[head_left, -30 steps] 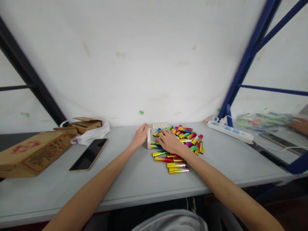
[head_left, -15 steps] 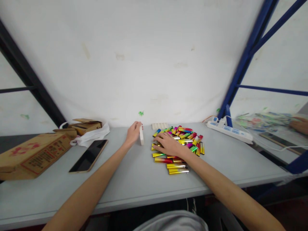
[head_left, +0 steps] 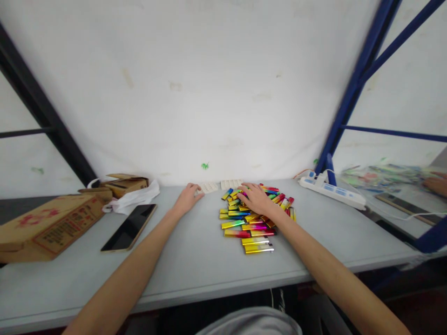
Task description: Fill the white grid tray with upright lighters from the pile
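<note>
The white tray [head_left: 208,187] that the left hand [head_left: 188,199] was holding on edge beside the colourful pile [head_left: 240,224] a second ago, then carried off leftward, now lies flat near the wall [head_left: 223,116], next to another tray [head_left: 231,184], with that hand lower at its left end. The right hand [head_left: 257,199] has slid back and rightward over the pile, baring more shiny pieces along its left side.

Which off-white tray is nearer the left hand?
The off-white, rectangular gridded tray beside the left hand; the other off-white tray sits farther right, behind the pile of glossy multicoloured sticks.
</note>
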Tool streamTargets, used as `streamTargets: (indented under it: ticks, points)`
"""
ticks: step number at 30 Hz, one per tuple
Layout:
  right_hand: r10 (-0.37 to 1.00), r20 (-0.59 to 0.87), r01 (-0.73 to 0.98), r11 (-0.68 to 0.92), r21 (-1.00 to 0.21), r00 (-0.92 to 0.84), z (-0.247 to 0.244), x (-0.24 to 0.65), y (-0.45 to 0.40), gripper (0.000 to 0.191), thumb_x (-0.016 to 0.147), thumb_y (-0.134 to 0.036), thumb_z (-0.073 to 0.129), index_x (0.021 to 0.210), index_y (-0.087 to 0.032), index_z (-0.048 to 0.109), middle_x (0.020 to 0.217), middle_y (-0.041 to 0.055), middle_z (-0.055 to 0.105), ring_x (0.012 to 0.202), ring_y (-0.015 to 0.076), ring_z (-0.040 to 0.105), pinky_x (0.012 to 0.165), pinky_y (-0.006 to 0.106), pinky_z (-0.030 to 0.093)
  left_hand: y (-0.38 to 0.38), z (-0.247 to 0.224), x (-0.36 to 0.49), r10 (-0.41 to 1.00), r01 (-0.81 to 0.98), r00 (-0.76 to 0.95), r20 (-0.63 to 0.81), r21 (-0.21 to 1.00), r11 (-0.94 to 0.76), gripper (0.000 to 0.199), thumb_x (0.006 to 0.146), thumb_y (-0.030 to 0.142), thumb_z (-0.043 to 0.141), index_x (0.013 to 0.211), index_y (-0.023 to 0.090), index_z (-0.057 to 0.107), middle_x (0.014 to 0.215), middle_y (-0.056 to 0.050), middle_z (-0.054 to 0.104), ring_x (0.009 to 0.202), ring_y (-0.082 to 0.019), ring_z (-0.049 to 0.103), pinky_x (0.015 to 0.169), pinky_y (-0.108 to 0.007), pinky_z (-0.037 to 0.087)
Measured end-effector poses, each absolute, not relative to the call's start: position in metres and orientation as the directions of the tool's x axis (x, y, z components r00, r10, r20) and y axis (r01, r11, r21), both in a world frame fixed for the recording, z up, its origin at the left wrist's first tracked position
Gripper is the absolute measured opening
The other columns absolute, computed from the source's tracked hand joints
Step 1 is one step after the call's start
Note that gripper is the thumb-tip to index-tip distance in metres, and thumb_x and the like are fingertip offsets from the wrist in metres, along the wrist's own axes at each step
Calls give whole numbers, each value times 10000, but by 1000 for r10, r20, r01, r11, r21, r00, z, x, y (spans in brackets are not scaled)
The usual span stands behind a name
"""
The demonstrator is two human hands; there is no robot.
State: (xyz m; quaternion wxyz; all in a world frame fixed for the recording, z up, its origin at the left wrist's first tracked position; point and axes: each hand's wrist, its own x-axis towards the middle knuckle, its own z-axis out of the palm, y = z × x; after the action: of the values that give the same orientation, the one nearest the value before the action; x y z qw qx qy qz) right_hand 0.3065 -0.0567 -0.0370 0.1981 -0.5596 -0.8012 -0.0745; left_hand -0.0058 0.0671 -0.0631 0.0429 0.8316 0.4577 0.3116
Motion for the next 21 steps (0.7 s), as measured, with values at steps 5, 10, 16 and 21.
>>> streamTargets:
  ticks: [5,10,16,21]
  points:
    - [901,336,945,319,-78,-276,-37,314,-54,476,1095,-449,274,1386,-237,586,1523,127,513,1401,298,449,1149,609,289,58,-59,21,717,687,487,499,288,-667,280,896,282,548,1126,176,667,1252,-142,612,1236,-304,552,1140,-480,398]
    - [906,379,975,220,-37,-190,-33,330,-52,454,1096,-391,283,1307,-195,634,1433,157,573,1344,277,494,1118,517,361,62,-51,68,649,607,601,467,261,-750,218,881,269,599,1054,202,714,1214,-124,655,1214,-277,575,1118,-411,425]
    - [903,414,982,165,-89,-114,-31,346,-51,462,1088,-427,300,1282,-186,644,1351,164,601,1244,254,541,1089,447,396,79,-51,99,694,629,578,430,307,-714,96,833,248,633,826,178,698,992,-143,684,1009,-282,644,987,-405,499]
    - [886,453,980,164,-114,-96,-28,349,-50,439,1084,-422,327,1254,-190,658,1327,154,608,1241,258,536,1101,438,382,72,-47,100,692,622,585,422,314,-717,90,829,239,619,779,192,678,904,-116,673,937,-273,645,932,-396,515]
